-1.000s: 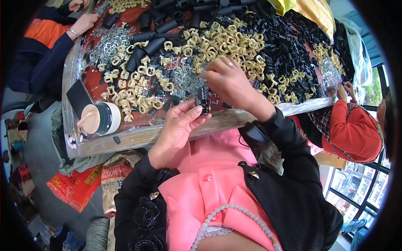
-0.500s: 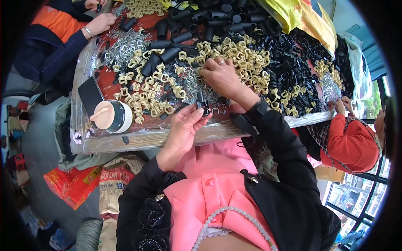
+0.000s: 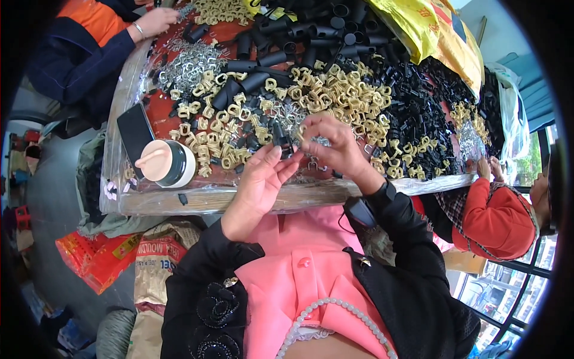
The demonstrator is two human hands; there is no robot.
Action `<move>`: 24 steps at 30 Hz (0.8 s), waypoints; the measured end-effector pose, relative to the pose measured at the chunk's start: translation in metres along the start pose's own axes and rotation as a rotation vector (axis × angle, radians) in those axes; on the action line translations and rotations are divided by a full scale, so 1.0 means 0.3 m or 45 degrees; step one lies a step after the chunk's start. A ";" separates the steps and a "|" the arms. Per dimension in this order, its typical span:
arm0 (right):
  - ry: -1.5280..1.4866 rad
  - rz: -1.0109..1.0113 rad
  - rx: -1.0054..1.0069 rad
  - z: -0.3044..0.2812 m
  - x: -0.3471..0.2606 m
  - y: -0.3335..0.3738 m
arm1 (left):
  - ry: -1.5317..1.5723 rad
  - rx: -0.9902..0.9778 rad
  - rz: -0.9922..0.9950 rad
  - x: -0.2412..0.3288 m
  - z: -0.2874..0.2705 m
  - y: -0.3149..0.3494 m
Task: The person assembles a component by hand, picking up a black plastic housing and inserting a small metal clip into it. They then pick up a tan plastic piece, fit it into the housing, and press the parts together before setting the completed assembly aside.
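Printed lettering in red and blue runs across a creased brown paper sack point(image 3: 156, 260) at the lower left, and red marks show on a yellow plastic sack point(image 3: 412, 29) at the upper right, its top cut off by the frame. The left hand point(image 3: 262, 176) has its thumb and fingers closed on a black cylindrical plastic piece point(image 3: 281, 139), held above the near edge of a red-topped, wood-edged table point(image 3: 197, 201); the fingers hide its lower end. The right hand point(image 3: 336, 146) pinches a beige plastic ring-shaped clip point(image 3: 302, 133) just beside that piece; whether the two touch cannot be told. A pale lid point(image 3: 153, 159) hides the contents of a round dark-and-white container point(image 3: 186, 167) beside a black phone point(image 3: 136, 133).
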State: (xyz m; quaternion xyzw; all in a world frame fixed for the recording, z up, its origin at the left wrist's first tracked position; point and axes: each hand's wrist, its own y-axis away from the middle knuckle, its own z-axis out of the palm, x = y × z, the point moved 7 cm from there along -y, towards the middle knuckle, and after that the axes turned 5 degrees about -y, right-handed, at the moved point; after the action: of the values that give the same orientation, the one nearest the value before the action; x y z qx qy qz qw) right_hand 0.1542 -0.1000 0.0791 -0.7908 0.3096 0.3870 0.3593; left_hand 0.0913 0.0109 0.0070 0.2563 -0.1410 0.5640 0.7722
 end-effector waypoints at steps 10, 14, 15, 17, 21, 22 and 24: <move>-1.076 0.470 0.238 0.026 0.074 0.161 | 0.102 -0.090 -0.115 -0.073 0.081 0.002; -1.109 0.527 0.139 -0.005 0.048 0.172 | 0.021 -0.068 -0.120 -0.080 0.086 -0.001; -1.111 0.530 0.146 -0.019 0.050 0.176 | -0.041 -0.074 -0.155 -0.081 0.088 -0.001; -0.947 0.429 0.152 -0.062 0.045 0.177 | -0.159 -0.084 -0.223 -0.077 0.097 0.004; -0.694 0.151 0.114 -0.097 -0.043 0.154 | -0.314 -0.086 -0.395 -0.072 0.085 0.016; -0.606 0.033 0.095 -0.100 -0.079 0.149 | -0.311 -0.086 -0.398 -0.067 0.084 0.019; -0.517 -0.075 0.031 -0.089 -0.114 0.139 | -0.293 -0.189 -0.472 -0.072 0.096 0.031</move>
State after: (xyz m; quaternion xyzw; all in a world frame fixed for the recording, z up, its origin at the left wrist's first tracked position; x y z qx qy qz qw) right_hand 0.1152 -0.1374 0.1057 -0.7010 0.2120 0.5239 0.4349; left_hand 0.0776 -0.0201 0.0223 0.2829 -0.2200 0.3678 0.8581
